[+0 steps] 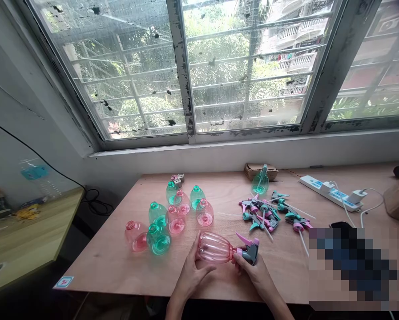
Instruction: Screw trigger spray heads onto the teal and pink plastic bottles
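Observation:
A clear pink spray bottle lies sideways above the table's front part, its neck pointing right. My left hand holds it by the base, fingers behind and thumb below. At its neck sits a grey and pink trigger sprayer head, gripped near the collar by my right hand. Whether the collar is fully screwed on cannot be made out. Left of my hands stand several uncapped bottles, among them a green bottle and a pink bottle. A pile of loose trigger sprayers lies to the right.
A green bottle with a tube inside stands at the back by a cardboard box. A power strip with plugged cables lies on the right, near a blurred-out patch. Small marked cubes sit at the back left.

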### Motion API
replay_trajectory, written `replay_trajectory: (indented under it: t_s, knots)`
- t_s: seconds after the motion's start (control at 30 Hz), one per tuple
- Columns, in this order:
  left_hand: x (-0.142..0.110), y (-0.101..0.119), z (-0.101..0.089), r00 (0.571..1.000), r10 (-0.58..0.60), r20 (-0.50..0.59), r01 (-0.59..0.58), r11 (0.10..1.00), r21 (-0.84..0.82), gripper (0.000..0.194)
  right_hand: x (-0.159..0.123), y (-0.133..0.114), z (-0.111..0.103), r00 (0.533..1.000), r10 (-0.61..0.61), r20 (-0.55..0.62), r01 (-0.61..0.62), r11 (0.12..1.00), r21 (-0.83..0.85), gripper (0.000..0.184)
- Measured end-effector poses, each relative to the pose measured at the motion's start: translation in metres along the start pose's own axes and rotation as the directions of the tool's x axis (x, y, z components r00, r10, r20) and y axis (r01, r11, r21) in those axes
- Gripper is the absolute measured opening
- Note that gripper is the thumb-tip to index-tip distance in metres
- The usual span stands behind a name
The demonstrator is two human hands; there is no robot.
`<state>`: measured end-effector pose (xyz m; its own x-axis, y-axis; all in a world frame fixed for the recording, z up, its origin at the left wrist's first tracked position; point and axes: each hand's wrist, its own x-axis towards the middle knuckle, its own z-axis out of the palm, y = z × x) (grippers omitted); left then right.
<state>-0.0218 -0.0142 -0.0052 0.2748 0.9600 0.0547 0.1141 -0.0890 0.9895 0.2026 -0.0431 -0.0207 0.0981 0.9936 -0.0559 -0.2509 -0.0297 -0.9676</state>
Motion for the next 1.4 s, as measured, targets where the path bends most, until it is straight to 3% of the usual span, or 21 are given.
replay_trajectory:
  t_s: [0.43, 0.63, 0.8, 1.03, 1.17, 1.3, 1.4]
  knots:
    - [0.001, -0.005, 0.0, 1.0, -0.008, -0.028, 0.008, 1.0, 0.009, 0.102, 0.0, 0.0, 0.0, 1.0, -0.019, 0.023, 0.019, 1.0, 0.01, 0.04]
    - [0.001, 0.0, 0.0, 0.999, -0.012, -0.03, 0.012, 1.0, -0.005, 0.088, -0.001, 0.001, -0.001, 0.999, -0.025, 0.026, 0.025, 1.0, -0.002, 0.035]
    - [0.001, -0.003, 0.0, 0.999, -0.006, -0.041, 0.008, 0.999, 0.047, 0.097, 0.0, 0.003, -0.001, 0.999, -0.02, 0.039, 0.02, 1.0, 0.003, 0.036]
    - [0.002, -0.013, -0.003, 0.999, -0.024, -0.029, 0.025, 1.0, 0.004, 0.091, 0.0, 0.004, -0.001, 0.999, -0.027, 0.027, 0.027, 1.0, 0.011, 0.033]
    - [0.001, -0.013, -0.002, 0.999, -0.032, -0.005, 0.032, 0.999, 0.032, 0.103, 0.0, 0.003, 0.001, 0.999, -0.022, 0.024, 0.021, 1.0, 0.023, 0.035]
    - [0.003, -0.014, -0.003, 1.0, -0.022, 0.014, 0.022, 0.999, -0.024, 0.091, 0.0, 0.0, 0.003, 1.0, -0.018, 0.017, 0.018, 0.999, 0.033, 0.036]
    - [0.003, -0.012, -0.002, 1.0, -0.027, -0.005, 0.026, 0.999, -0.039, 0.092, 0.0, -0.001, 0.004, 1.0, -0.022, 0.004, 0.022, 0.999, 0.033, 0.036]
